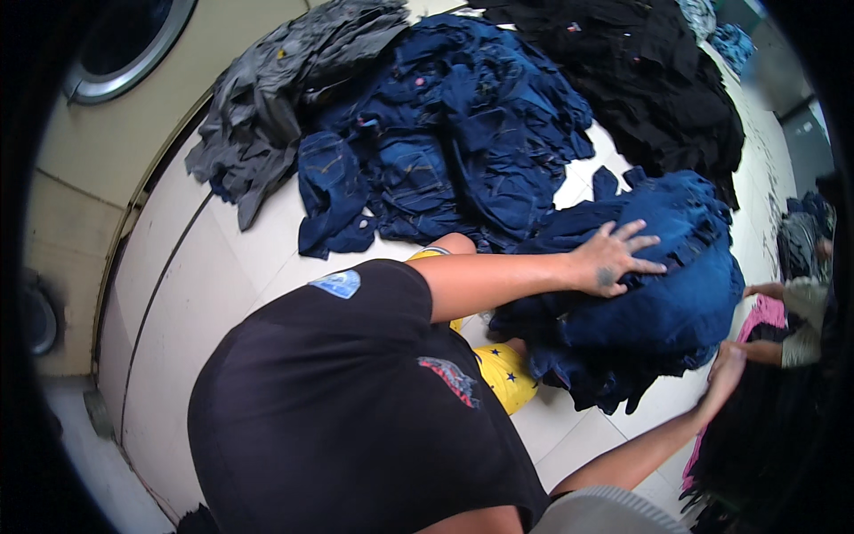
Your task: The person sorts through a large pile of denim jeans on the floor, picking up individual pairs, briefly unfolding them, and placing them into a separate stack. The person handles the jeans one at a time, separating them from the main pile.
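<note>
Denim bundle: large heap of mid-blue denim garments with frayed edges, lying on the pale tiled floor at centre right, just ahead of the wearer.
Right hand: wearer's right hand comes in from the lower edge on a bare forearm below a grey ribbed sleeve and rests against the lower right edge of the bundle.
Right fingers: laid against the cloth; whether they grip a fold cannot be told.
Left hand: out of sight.
Co-worker: person in a black short-sleeved shirt and yellow star-print shorts bends over in the foreground, between the camera and the bundle.
Co-worker's hand: one hand, fingers spread wide, lies flat on top of the bundle.
Second person: at the right rim, two hands in pale sleeves reach in, just beside a pink cloth.
Dark blue pile: dark blue jeans spread over the floor beyond the bundle, pockets upward.
Grey pile: grey garments at upper left, touching the dark blue pile.
Black pile: black garments at upper right, near the bundle's far side.
Lower right: more black cloth, beside the right hand.
Machine: round metal-rimmed washer door in a cream front, upper left.
</note>
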Motion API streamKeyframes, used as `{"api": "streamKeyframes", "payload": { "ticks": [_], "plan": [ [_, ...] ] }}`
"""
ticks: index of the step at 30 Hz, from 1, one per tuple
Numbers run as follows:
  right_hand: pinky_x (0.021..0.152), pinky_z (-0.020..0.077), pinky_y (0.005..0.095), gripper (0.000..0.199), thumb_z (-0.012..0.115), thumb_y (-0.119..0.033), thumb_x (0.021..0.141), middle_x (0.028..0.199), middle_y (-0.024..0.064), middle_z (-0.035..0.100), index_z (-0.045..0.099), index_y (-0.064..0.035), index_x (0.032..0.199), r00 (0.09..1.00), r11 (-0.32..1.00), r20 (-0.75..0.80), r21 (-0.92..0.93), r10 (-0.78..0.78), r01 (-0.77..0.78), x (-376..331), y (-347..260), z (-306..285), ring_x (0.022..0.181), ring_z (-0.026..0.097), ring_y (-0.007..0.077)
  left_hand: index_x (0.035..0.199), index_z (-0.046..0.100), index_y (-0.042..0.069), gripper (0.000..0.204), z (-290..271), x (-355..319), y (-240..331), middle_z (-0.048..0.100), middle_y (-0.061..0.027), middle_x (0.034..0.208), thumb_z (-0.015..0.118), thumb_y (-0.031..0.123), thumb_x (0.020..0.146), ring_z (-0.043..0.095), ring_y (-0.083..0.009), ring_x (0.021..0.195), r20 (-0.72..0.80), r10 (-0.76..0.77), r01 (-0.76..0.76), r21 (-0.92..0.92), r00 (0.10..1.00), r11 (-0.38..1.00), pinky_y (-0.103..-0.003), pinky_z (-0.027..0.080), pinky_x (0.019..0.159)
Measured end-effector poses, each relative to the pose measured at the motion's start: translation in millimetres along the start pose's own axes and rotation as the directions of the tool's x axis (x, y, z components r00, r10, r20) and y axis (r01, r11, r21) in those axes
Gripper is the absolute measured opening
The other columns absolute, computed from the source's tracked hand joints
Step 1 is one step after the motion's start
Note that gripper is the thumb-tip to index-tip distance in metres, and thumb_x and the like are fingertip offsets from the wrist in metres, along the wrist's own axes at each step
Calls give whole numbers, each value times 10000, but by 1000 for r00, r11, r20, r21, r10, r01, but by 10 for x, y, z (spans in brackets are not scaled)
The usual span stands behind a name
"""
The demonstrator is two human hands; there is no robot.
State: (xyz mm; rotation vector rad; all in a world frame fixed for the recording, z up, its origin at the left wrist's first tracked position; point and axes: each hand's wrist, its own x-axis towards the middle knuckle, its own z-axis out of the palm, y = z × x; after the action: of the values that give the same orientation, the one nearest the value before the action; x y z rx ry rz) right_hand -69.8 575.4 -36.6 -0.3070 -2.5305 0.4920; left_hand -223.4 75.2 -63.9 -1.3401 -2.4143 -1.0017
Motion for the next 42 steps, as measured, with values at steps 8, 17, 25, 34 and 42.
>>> {"api": "streamKeyframes", "payload": {
  "ticks": [8, 17, 25, 34, 42],
  "plan": [
    [1276, 319, 460, 761, 541, -555, 1099, 1630, 264, 500, 472, -2, 1617, 882, 844, 432, -531, 189, 79, 726, -1945, 955, 1524, 467, 386, 1630, 466, 340, 856, 30, -688, -560, 354, -156, 1722, 808, 579, 883, 260, -438, 1618, -255, 20, -36, -56, 967, 998, -772, 278, 1196],
    [1189, 419, 390, 514, 597, -317, 1136, 1496, 222, 637, 602, 68, 1476, 995, 995, 74, -83, 67, -61, 278, -3001, 381, 1357, 600, 306, 1732, 16, 64, 1342, -1430, -4477, -3463, 270, -293, 1745, 895, 522, 827, 243, -450, 1634, -431, -550, 692, -545, -715, -473, -615, 115, 1330],
    [984, 611, 405, 366, 556, -230, 1148, 1127, 186, 774, 696, 72, 1301, 919, 591, 394, 738, 12, -324, -461, -4468, 1722, 1053, 758, 264, 1355, 654, -64, 465, -1629, -3768, -2651, 759, -92, 1187, 718, 119, 933, 716, -185, 1044, 0, -984, 164, -986, 178, 30, -325, 553, 999],
    [1137, 493, 384, 734, 567, -277, 1131, 1594, 150, 524, 168, -184, 1739, 882, 36, 447, 894, -150, -447, -841, -4961, 2519, 1390, 575, 268, 1335, 697, -78, 525, -2559, -2598, -882, 753, -139, 1287, 802, 263, 950, 696, -215, 1188, 348, -439, 483, -841, 828, 245, -336, 507, 1100],
    [1189, 456, 445, 977, 788, -225, 953, 1511, 200, 498, 176, -130, 1708, 974, -79, 187, 977, -131, -198, -838, -5449, 1438, 1379, 559, 310, 1672, 252, -33, 1382, -2234, -1761, 188, 499, -347, 1548, 1026, 415, 618, 504, -515, 1439, -322, -282, 252, -134, 904, 959, -495, 413, 1219]
  ]
}}
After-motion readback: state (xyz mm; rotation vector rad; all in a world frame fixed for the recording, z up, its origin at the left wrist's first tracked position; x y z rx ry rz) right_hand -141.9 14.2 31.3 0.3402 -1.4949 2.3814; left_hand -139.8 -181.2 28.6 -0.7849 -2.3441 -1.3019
